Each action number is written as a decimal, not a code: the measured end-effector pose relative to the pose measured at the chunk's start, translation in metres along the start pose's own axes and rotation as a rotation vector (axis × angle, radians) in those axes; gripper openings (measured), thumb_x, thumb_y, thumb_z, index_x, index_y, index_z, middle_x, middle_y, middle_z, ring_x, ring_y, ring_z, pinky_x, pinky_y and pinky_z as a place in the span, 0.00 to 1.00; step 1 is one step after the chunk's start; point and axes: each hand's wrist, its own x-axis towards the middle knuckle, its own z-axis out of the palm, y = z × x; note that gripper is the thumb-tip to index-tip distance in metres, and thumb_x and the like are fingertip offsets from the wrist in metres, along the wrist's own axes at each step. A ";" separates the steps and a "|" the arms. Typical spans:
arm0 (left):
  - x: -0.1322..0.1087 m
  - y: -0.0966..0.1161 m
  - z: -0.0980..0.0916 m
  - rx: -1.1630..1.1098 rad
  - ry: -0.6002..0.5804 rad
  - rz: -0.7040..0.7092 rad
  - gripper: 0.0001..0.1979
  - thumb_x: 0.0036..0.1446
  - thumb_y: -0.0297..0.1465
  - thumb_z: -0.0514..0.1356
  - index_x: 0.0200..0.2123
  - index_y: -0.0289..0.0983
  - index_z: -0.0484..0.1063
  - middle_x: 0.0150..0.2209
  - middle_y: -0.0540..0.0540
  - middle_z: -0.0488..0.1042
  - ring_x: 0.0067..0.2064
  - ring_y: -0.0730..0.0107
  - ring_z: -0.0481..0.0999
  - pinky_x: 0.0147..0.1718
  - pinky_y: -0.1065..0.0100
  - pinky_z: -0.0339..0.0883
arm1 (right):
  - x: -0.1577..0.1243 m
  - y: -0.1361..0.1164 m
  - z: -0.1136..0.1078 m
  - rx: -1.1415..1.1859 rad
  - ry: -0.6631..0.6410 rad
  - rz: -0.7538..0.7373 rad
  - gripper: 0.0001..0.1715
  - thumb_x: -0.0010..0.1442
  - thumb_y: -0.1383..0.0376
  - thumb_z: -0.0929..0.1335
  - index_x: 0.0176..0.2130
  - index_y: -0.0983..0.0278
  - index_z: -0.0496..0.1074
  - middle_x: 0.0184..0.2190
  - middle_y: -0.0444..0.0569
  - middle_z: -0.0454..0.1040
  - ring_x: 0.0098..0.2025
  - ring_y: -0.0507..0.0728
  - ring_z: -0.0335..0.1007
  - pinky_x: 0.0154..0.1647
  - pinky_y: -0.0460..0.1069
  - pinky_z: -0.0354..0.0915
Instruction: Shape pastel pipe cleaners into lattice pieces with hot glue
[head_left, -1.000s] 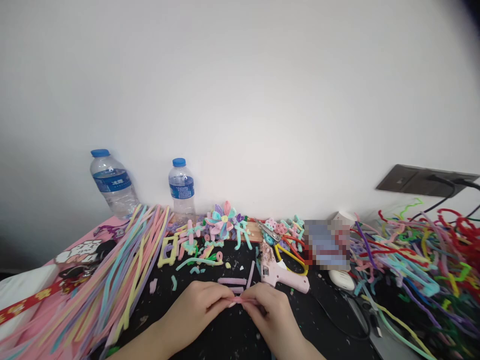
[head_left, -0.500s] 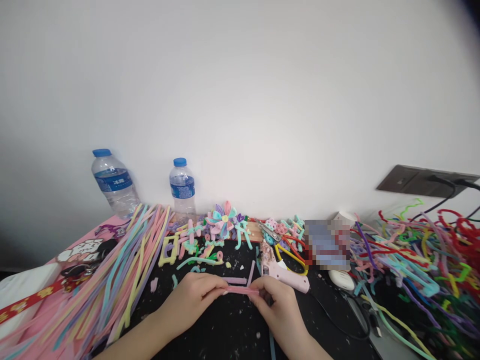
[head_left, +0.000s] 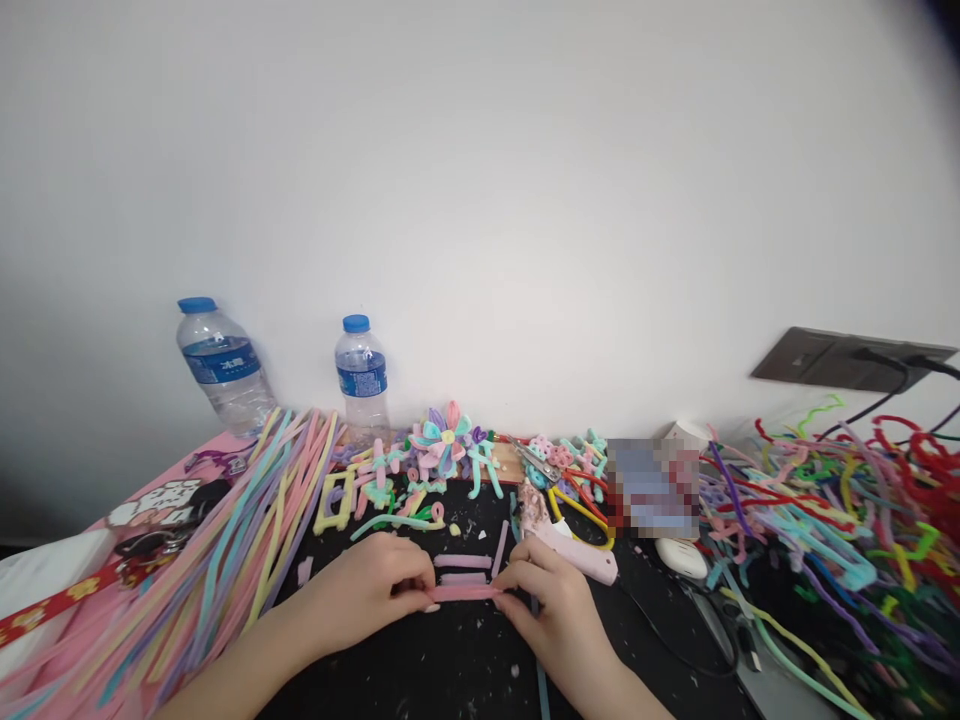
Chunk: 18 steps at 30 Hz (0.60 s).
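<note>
A short pink fuzzy strip (head_left: 463, 593) lies stretched between my hands, low over the black mat (head_left: 450, 665). My left hand (head_left: 386, 580) pinches its left end, and my right hand (head_left: 536, 590) pinches its right end. Just beyond the strip are two short purple pieces (head_left: 463, 562), roughly parallel to it. Another purple piece (head_left: 501, 548) stands at an angle beside my right fingers. A pale pink glue gun (head_left: 577, 555) rests beyond my right hand, near yellow-handled scissors (head_left: 600, 528).
Long pastel fuzzy stems (head_left: 240, 540) cover the left side. Two water bottles (head_left: 361, 380) stand by the wall. Finished fuzzy shapes, including a flower (head_left: 448, 440), line the back. Tangled coloured stems (head_left: 840, 520), a white mouse (head_left: 681, 558) and a black cable are at the right.
Both hands have moved slightly toward me and left with the pink strip. The purple pieces beyond it now show more fully.
</note>
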 end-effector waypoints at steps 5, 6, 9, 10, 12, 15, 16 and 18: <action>0.001 0.003 -0.003 0.024 -0.057 -0.020 0.08 0.57 0.29 0.56 0.30 0.41 0.74 0.29 0.51 0.75 0.33 0.70 0.72 0.33 0.73 0.60 | -0.002 -0.002 0.003 -0.118 -0.070 0.061 0.11 0.47 0.76 0.70 0.29 0.60 0.75 0.30 0.45 0.70 0.33 0.54 0.68 0.32 0.45 0.62; 0.001 0.004 -0.003 0.031 -0.065 -0.017 0.08 0.57 0.28 0.56 0.29 0.41 0.74 0.29 0.51 0.74 0.33 0.70 0.72 0.33 0.74 0.60 | -0.002 -0.003 0.003 -0.128 -0.079 0.072 0.12 0.46 0.76 0.71 0.30 0.60 0.75 0.31 0.45 0.70 0.33 0.55 0.68 0.33 0.46 0.62; 0.001 0.005 -0.001 0.049 -0.073 -0.028 0.07 0.55 0.26 0.57 0.28 0.40 0.73 0.28 0.52 0.73 0.32 0.71 0.71 0.31 0.75 0.59 | -0.001 -0.005 0.002 -0.139 -0.101 0.088 0.12 0.45 0.74 0.72 0.32 0.60 0.75 0.31 0.44 0.70 0.35 0.55 0.69 0.34 0.45 0.62; 0.001 0.004 -0.001 0.056 -0.072 -0.035 0.07 0.55 0.26 0.57 0.28 0.40 0.73 0.29 0.52 0.72 0.32 0.71 0.71 0.31 0.75 0.58 | -0.001 -0.006 0.002 -0.147 -0.108 0.091 0.11 0.46 0.74 0.72 0.31 0.60 0.74 0.31 0.44 0.70 0.35 0.55 0.69 0.34 0.45 0.62; 0.000 0.004 0.000 0.071 -0.072 -0.041 0.07 0.55 0.26 0.57 0.28 0.40 0.73 0.29 0.52 0.72 0.32 0.71 0.71 0.31 0.75 0.58 | -0.001 -0.006 0.002 -0.171 -0.123 0.099 0.10 0.48 0.74 0.71 0.30 0.60 0.74 0.31 0.44 0.70 0.35 0.54 0.69 0.34 0.45 0.62; -0.002 0.003 0.001 0.098 -0.090 -0.032 0.05 0.54 0.26 0.58 0.29 0.40 0.71 0.30 0.53 0.71 0.33 0.71 0.71 0.30 0.75 0.57 | -0.001 -0.006 0.002 -0.191 -0.135 0.111 0.09 0.49 0.74 0.71 0.29 0.59 0.74 0.31 0.43 0.70 0.35 0.54 0.69 0.34 0.45 0.62; -0.003 0.003 0.000 0.108 -0.094 -0.033 0.03 0.54 0.27 0.59 0.29 0.40 0.71 0.30 0.53 0.71 0.32 0.71 0.70 0.29 0.75 0.56 | -0.002 -0.006 0.002 -0.192 -0.137 0.112 0.09 0.49 0.74 0.71 0.30 0.60 0.74 0.31 0.43 0.70 0.35 0.54 0.69 0.34 0.45 0.62; -0.003 0.005 0.000 0.128 -0.096 -0.045 0.02 0.52 0.31 0.62 0.29 0.40 0.70 0.29 0.53 0.71 0.31 0.71 0.69 0.27 0.75 0.55 | -0.001 -0.006 0.002 -0.195 -0.138 0.109 0.08 0.49 0.73 0.71 0.29 0.60 0.74 0.31 0.43 0.70 0.35 0.54 0.69 0.34 0.45 0.62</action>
